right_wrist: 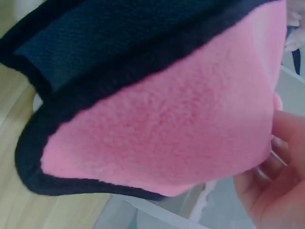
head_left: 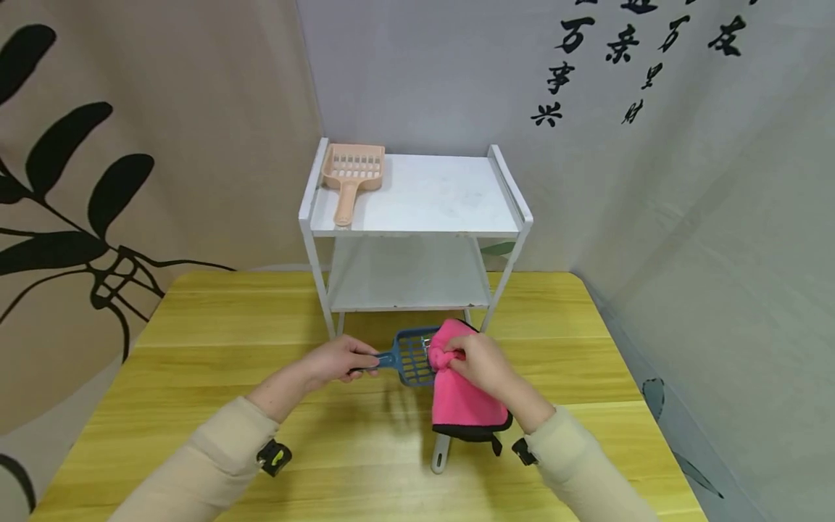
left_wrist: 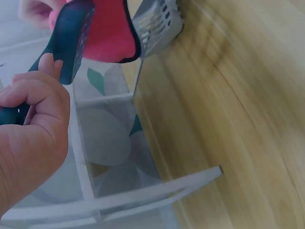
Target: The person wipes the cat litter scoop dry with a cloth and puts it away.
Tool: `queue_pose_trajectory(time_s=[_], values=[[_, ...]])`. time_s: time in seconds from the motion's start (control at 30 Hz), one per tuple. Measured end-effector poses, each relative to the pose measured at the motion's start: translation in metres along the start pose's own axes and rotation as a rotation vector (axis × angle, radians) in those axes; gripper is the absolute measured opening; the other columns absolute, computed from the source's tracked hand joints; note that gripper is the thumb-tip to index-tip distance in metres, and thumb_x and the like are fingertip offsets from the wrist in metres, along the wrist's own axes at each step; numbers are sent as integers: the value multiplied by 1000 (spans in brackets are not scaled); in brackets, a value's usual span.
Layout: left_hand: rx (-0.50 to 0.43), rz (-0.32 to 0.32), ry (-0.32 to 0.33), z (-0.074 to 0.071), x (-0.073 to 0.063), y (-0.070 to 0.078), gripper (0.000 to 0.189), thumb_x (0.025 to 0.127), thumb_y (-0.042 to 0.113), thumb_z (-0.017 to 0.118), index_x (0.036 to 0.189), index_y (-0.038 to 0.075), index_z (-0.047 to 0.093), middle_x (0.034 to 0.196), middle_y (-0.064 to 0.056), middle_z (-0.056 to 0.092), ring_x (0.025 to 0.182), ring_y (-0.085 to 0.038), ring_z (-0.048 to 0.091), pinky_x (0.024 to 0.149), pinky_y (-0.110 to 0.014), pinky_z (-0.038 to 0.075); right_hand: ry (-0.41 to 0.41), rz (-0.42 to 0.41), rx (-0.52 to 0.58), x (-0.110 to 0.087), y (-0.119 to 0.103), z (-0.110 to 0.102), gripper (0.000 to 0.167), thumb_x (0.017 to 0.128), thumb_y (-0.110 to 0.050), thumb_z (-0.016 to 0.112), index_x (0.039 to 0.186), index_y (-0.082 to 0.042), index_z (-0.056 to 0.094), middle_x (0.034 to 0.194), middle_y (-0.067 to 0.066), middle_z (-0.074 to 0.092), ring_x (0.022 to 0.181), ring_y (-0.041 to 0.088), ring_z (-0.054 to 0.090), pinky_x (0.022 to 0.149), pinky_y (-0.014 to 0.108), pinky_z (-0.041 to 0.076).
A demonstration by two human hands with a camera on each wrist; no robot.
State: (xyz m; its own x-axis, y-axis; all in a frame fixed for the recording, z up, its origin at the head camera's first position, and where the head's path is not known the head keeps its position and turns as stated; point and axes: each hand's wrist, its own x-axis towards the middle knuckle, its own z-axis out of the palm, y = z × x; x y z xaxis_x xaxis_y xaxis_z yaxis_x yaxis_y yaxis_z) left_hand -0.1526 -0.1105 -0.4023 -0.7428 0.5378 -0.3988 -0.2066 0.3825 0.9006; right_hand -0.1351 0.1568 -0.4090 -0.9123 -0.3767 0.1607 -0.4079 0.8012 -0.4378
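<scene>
Nearest, two pale padded sleeves extend over a yellow, wood-grained tabletop, each with a small black device at the wrist. Between them projects the flat handle of a grey scoop, a hole at its end; its slotted head is blocked from the head camera by a cloth, but shows in the left wrist view. The cloth is pink, fleecy, dark on the reverse, bound in black edging and bunched into a lump near its top. Right hand: pinching the cloth at that lump. Left hand: clasped on the handle of a blue scoop, whose grid-like head is partly covered by the cloth. Just beyond stands a white two-tier shelf, flat-panelled, with slim legs and raised side rails. A peach scoop lies at the left of its upper tier, slotted end away. Behind, a backdrop bears black leaf prints at left and brushed characters at right
</scene>
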Motion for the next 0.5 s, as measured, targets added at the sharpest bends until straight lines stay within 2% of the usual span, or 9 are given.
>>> queue_pose_trajectory(time_s=[0.1,0.23,0.33,0.5], values=[[3,7,4,-5,-4,-1,33,96,10,49,121,-10,56,82,0,64,52,-3,36,50,-18,29,21,55,-4,-3,1,-7,8,77,-2,73,85,-5,73,82,5,70,66,10,52,57,20,43],[13,0,0,-13,-10,0,32,95,11,51,119,-10,58,79,2,64,51,-3,37,49,-18,29,53,133,0,-6,8,-20,13,78,-4,72,91,-3,73,89,10,71,76,18,63,64,29,52],[23,-13,-8,-16,-13,1,31,95,11,53,118,-9,59,78,3,63,51,-3,38,49,-18,29,64,159,28,-6,13,-29,16,80,-6,71,95,-1,73,91,13,71,79,22,64,66,33,53],[65,-31,-20,-14,-14,2,29,94,11,53,115,-8,61,76,2,62,53,-3,39,49,-17,30,64,165,140,1,7,-41,18,81,-9,71,98,-2,72,93,13,71,77,19,61,64,28,51]])
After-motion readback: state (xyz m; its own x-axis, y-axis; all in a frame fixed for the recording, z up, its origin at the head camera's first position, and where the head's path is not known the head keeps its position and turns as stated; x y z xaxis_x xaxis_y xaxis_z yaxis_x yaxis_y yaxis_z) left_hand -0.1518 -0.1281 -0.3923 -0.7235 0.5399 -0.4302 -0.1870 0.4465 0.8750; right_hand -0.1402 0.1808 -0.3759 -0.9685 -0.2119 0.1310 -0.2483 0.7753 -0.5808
